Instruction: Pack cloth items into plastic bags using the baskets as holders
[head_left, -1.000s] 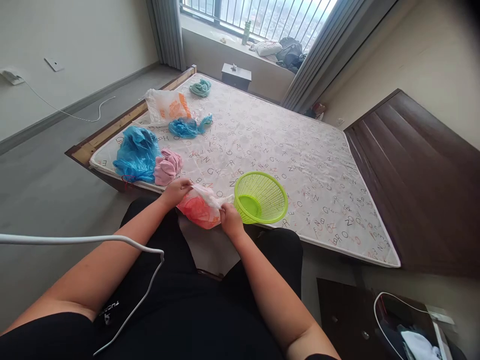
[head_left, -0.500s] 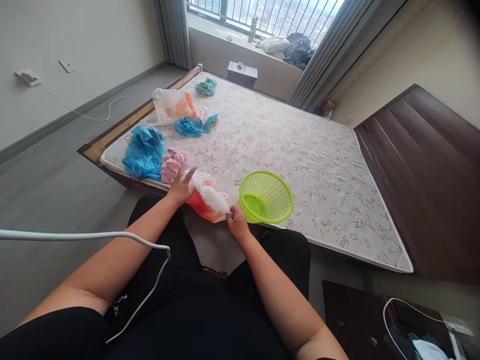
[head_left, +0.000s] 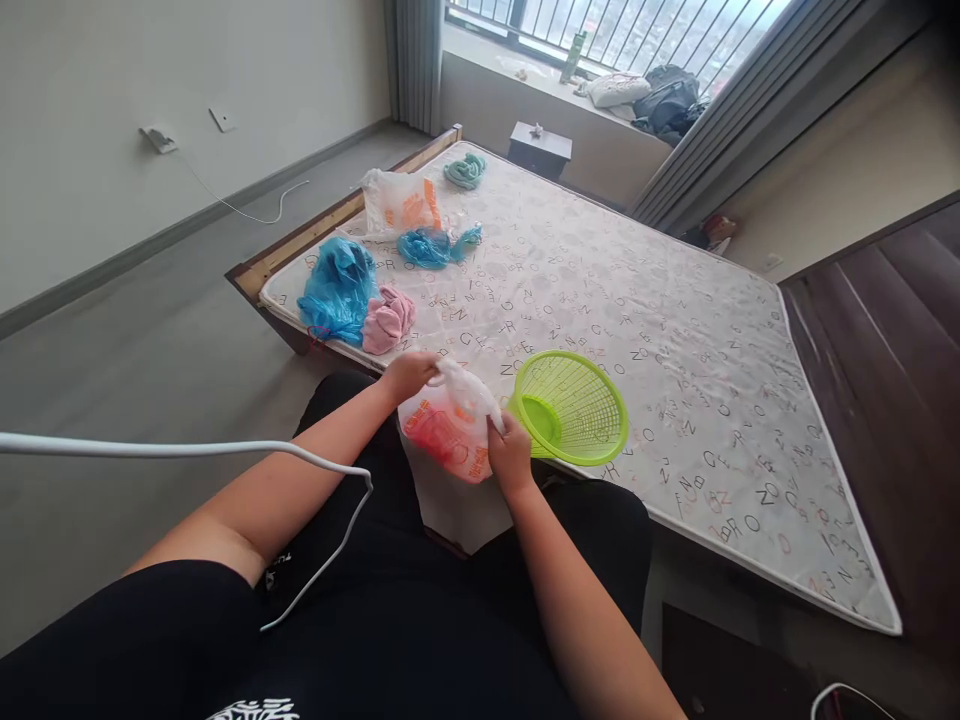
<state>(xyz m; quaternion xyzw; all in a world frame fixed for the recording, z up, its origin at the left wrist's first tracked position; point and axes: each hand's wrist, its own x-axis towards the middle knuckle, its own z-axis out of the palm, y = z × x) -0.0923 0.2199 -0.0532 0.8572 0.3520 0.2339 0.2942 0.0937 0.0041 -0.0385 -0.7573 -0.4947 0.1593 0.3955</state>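
Between my hands hangs a white plastic bag (head_left: 450,425) with orange print and something red showing through it. My left hand (head_left: 410,376) grips the bag's upper left edge, and my right hand (head_left: 511,452) is closed on its right edge. Just right of that hand, a lime-green plastic basket (head_left: 574,408) lies tilted on the mattress with its mouth toward me. A folded pink cloth (head_left: 388,320) rests beyond my left hand, touching a crumpled blue plastic bag (head_left: 337,290). What the white bag contains cannot be made out.
The bare mattress (head_left: 585,290) spreads out before me in a wooden bed frame (head_left: 300,235). On it lie another white-and-orange bag (head_left: 401,203), a smaller blue bag (head_left: 435,247) and a coiled teal cloth (head_left: 466,171). A white cable (head_left: 187,449) crosses above my left arm.
My left hand, earlier spread beside the pink cloth, has closed on the bag's edge. The bag now hangs upright, lifted between both hands. The view has swung left.
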